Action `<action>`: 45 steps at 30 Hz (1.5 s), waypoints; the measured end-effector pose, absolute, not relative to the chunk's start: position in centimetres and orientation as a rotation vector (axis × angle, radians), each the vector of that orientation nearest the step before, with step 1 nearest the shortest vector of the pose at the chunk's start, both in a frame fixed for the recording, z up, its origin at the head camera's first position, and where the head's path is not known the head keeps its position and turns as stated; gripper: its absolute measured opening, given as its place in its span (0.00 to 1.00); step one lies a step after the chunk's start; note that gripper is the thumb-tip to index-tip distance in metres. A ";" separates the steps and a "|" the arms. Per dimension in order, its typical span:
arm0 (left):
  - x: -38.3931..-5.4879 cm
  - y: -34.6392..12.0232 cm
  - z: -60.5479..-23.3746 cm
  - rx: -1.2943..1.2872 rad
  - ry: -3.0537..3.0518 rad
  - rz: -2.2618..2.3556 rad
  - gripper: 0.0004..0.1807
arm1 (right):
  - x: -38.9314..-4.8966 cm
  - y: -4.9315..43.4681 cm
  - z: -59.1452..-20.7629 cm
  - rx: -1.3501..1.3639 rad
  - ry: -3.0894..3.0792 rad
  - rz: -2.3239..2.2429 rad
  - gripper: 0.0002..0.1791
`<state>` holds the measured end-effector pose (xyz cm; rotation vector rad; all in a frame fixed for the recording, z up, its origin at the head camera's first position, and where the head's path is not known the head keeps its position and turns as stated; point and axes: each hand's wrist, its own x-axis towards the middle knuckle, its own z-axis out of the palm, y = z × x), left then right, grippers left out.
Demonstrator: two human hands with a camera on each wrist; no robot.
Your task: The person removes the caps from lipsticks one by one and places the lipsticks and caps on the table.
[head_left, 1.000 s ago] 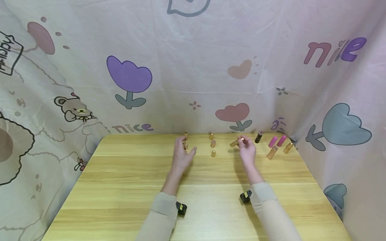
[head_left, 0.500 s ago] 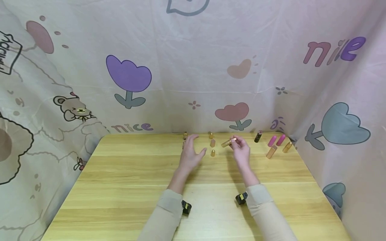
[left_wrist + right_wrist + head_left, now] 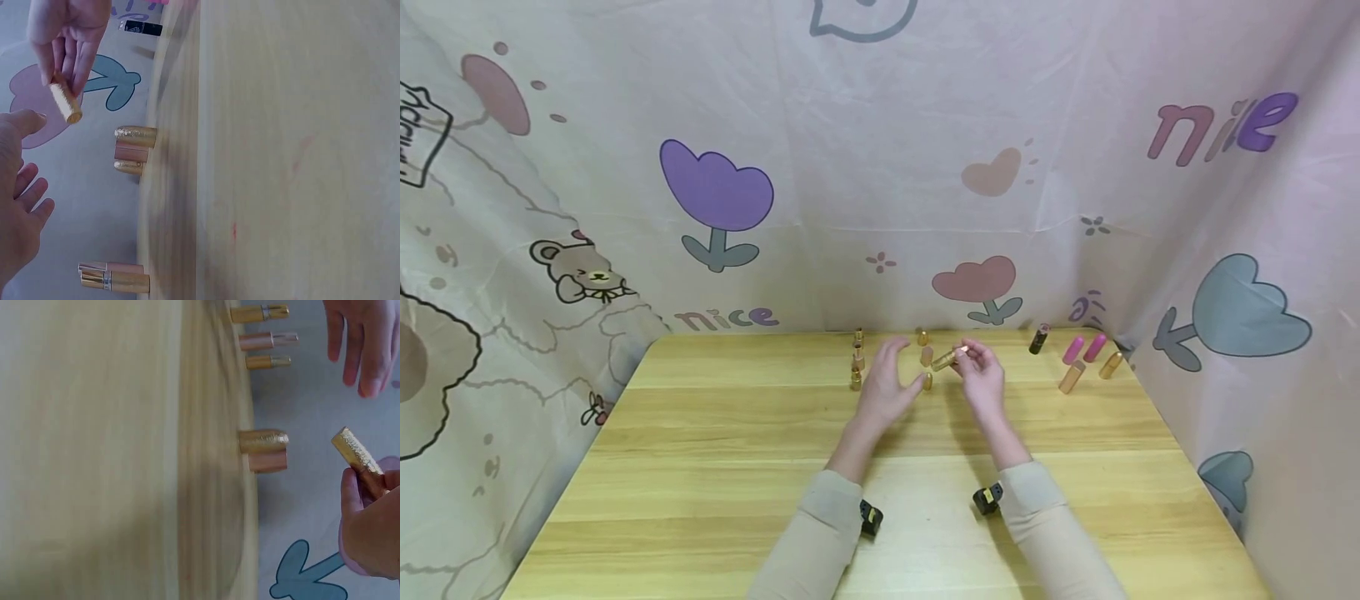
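Currently the right hand (image 3: 983, 382) is pinching a gold tube (image 3: 948, 359) between thumb and fingers, holding it tilted above the table (image 3: 715, 467), near the middle of the far edge. The left hand (image 3: 883, 385) is spreading its fingers and thumb, facing the tube's free end but staying apart from it. Three short cylinders (image 3: 927, 357) are standing in a row between the hands; three slimmer tubes (image 3: 858, 357) are forming another row toward the left edge. Close to the far right corner, two pink tubes (image 3: 1073, 350) are standing near a black tube (image 3: 1039, 339).
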<state>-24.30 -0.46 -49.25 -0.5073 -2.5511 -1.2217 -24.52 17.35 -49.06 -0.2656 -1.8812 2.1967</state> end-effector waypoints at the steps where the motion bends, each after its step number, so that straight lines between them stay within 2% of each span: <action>1: -24.3 -0.4 -49.3 -0.515 -2.554 -1.219 0.38 | -24.4 17.1 -49.1 -0.257 -1.881 2.197 0.22; 17: -23.8 -0.1 -49.6 -0.552 -2.697 -1.193 0.36 | -23.4 14.4 -49.3 -0.216 -1.926 2.199 0.21; 31: -23.6 -0.3 -49.6 -0.554 -2.683 -1.210 0.23 | -23.1 13.7 -49.5 -0.191 -1.911 2.221 0.21; 45: -23.5 -0.7 -49.6 -0.575 -2.664 -1.186 0.17 | -23.0 13.9 -49.5 -0.172 -1.872 2.263 0.20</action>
